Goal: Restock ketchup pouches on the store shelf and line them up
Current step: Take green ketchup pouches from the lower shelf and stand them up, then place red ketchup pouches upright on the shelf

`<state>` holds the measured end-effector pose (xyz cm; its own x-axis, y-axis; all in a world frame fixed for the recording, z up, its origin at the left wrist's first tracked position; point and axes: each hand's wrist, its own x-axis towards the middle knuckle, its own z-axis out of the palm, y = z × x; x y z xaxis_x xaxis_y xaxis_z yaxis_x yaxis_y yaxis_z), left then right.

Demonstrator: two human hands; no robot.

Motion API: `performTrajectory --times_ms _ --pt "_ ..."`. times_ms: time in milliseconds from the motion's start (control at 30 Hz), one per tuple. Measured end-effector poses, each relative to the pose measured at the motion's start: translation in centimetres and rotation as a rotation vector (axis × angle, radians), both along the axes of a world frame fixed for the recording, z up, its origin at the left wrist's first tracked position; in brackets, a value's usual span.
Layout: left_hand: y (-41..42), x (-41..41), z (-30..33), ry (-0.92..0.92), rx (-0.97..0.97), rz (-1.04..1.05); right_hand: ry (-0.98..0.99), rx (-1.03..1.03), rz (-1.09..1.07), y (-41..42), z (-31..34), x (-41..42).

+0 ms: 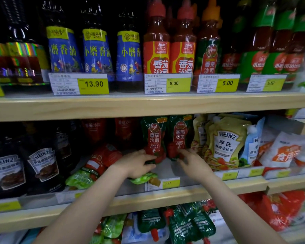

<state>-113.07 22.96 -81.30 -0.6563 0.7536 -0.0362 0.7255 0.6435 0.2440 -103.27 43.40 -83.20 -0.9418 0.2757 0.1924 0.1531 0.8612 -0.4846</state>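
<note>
Middle shelf (165,194), head view. Two green-and-red ketchup pouches stand upright side by side at centre: left pouch (154,138) and right pouch (180,136), faces forward, edges nearly touching. Behind them toward 10 o'clock, dim red pouches (95,129) stand at the back.

Left hand (136,164): thumb and fingers closed around the base of the left pouch. A light green pouch (144,178) lies just beneath this hand; whether the hand also holds it I cannot tell. Right hand (192,161): fingers narrow, tips touching the lower edge of the right pouch, no full wrap seen.

Progress, judged: partway. Two pouches placed upright; their lining-up looks to be in hand. Not done: at 9 o'clock of the left hand, a red pouch (102,159) and another light green pouch (79,178) lie flat and tilted on the shelf.

Contents of neighbouring bays: dark Heinz pouches (40,166) at 9 o'clock; yellow Heinz salad-dressing pouches (225,141) at 3 o'clock, just beside the right pouch. Lower shelf at 6 o'clock holds a loose heap of green pouches (180,224), unsorted.
</note>
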Motion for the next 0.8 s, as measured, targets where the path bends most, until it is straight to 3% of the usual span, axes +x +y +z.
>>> performTrajectory --times_ms 267,467,600,800 --pt "-0.2 0.7 0.2 -0.015 0.083 0.018 -0.022 0.016 0.010 -0.4 0.3 0.1" --pt "-7.1 3.6 -0.4 0.166 0.316 -0.018 0.103 -0.011 0.327 -2.9 0.8 3.6" --pt "-12.5 4.2 -2.1 0.292 0.257 0.115 -0.018 -0.014 0.549 -5.6 0.8 4.1" --pt "-15.4 3.7 -2.7 0.372 0.117 0.252 0.085 0.184 0.383 -8.8 -0.4 2.2"
